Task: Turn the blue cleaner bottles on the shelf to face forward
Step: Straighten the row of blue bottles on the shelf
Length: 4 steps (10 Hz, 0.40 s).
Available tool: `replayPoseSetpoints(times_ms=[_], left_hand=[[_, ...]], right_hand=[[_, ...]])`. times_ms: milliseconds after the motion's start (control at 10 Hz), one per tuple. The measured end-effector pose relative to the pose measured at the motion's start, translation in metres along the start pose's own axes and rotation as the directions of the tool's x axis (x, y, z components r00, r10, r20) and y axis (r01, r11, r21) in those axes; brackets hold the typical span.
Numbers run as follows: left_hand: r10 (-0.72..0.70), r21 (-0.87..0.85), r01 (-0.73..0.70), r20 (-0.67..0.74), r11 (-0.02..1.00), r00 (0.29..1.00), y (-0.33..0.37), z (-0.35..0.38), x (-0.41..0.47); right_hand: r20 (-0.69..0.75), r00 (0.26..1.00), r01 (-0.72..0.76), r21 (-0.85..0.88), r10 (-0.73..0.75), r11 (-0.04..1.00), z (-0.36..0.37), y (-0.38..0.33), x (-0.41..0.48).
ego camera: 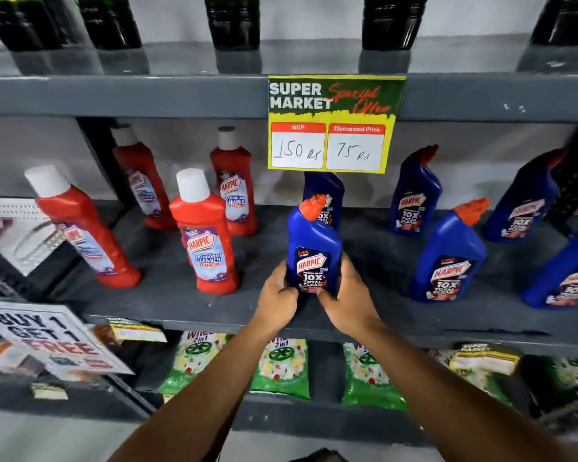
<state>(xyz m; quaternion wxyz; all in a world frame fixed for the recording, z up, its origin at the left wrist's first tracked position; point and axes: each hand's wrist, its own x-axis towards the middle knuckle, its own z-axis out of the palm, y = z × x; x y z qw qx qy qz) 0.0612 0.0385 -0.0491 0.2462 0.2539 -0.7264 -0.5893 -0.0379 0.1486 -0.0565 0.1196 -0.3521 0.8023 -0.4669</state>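
Note:
A blue cleaner bottle [314,243] with an orange cap stands at the front of the grey middle shelf [187,315], its label facing me. My left hand [277,300] grips its lower left side and my right hand [349,300] grips its lower right side. Several other blue bottles stand on the same shelf: one directly behind [324,188], one further back [414,195], one at the front right [447,258], and two at the far right [524,201] [564,275]. Their labels show towards me.
Several red cleaner bottles [204,235] stand on the shelf's left half. A yellow price sign [331,125] hangs from the upper shelf edge. Green packets [281,368] lie on the lower shelf. A "buy 1 get 1 free" sign [47,338] sits at the lower left.

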Motion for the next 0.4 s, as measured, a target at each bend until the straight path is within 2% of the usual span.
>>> replayPoseSetpoints(times_ms=[100,300,400], left_hand=[[0.006,0.022,-0.006,-0.004,1.0,1.0,0.0,-0.003,0.0],[0.019,0.05,-0.02,0.025,0.999,1.0,-0.004,0.0,-0.001],[0.006,0.043,-0.006,0.001,0.999,1.0,-0.009,-0.001,-0.004]], right_hand=[[0.084,0.993,-0.076,-0.021,0.077,0.997,-0.004,-0.005,0.003],[0.159,0.971,-0.166,-0.075,0.177,0.983,-0.014,-0.016,-0.002],[0.178,0.97,-0.149,-0.085,0.163,0.985,-0.017,-0.017,-0.014]])
